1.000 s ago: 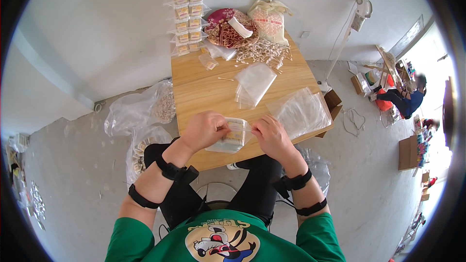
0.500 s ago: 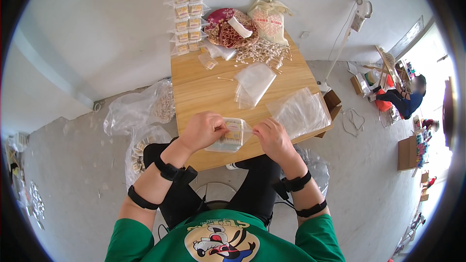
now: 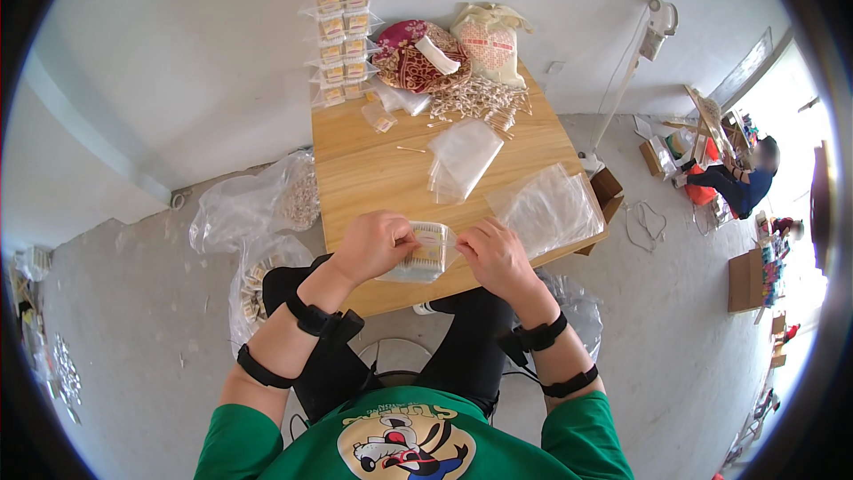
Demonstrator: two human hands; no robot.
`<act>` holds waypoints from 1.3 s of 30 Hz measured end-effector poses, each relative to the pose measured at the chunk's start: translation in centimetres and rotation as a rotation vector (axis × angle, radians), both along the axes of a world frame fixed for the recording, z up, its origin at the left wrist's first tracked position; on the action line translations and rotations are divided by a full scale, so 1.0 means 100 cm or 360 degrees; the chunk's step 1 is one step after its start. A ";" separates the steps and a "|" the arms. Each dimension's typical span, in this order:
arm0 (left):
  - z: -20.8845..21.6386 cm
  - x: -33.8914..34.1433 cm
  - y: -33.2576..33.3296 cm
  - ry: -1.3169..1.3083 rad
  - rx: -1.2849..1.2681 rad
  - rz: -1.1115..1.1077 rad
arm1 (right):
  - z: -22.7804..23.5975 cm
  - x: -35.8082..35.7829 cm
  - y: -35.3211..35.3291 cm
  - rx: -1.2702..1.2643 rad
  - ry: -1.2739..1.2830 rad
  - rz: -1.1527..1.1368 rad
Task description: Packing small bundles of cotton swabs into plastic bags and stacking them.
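Observation:
A clear plastic packet of cotton swabs (image 3: pixel 433 245) with a yellowish label is held up at the table's near edge, between my two hands. At its left side my left hand (image 3: pixel 380 244) is closed, thumb and fingertips pinching the packet. My right hand (image 3: pixel 496 253) pinches the clear film sticking out at the packet's right end. Under and beside the packet, more clear plastic overlaps the wooden table (image 3: pixel 369 169). Fingertips partly cover the film, so its exact fold cannot be made out.
Flat clear bags (image 3: pixel 464 158) and a second bag pile (image 3: pixel 555 209) lie beyond my hands. Farther back are loose cotton swabs (image 3: pixel 480 100), a patterned cushion (image 3: pixel 413 58), a cloth sack (image 3: pixel 490 44) and stacked swab packets (image 3: pixel 342 22). Another person (image 3: pixel 751 187) sits far right.
My right hand has come slightly left, nearer the packet, so less film shows between them. My left hand still pinches the left side, shifted very little.

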State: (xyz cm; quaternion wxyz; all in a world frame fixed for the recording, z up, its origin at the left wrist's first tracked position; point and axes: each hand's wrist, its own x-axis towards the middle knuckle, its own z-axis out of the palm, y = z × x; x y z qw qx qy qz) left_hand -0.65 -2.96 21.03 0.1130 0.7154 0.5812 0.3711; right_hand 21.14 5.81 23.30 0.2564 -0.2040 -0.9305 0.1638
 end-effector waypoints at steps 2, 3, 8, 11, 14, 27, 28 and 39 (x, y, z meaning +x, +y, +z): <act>0.000 0.000 -0.001 -0.0010 -0.0003 0.0005 | -0.003 0.000 0.000 0.0035 -0.0035 0.0007; 0.000 0.001 -0.001 -0.0004 0.0017 -0.0002 | -0.004 -0.001 0.000 0.0082 -0.0041 0.0023; 0.000 0.003 -0.003 0.0014 0.0041 0.0007 | 0.001 -0.003 -0.003 0.0105 0.0010 0.0046; -0.003 0.001 -0.002 0.0022 0.0053 -0.0004 | 0.003 -0.009 -0.005 0.0119 0.0003 0.0038; -0.001 0.000 -0.001 0.0041 0.0078 0.0018 | -0.004 -0.014 -0.001 0.0171 -0.0013 0.0076; -0.009 0.001 0.000 0.0041 0.0126 0.0012 | -0.011 -0.022 -0.002 0.0337 -0.0012 0.0088; -0.011 0.002 -0.003 0.0073 0.0163 0.0026 | -0.013 -0.021 -0.003 0.0375 0.0020 0.0098; -0.010 0.005 -0.006 0.0125 0.0070 -0.0005 | -0.008 -0.026 -0.007 0.0384 0.0056 0.0168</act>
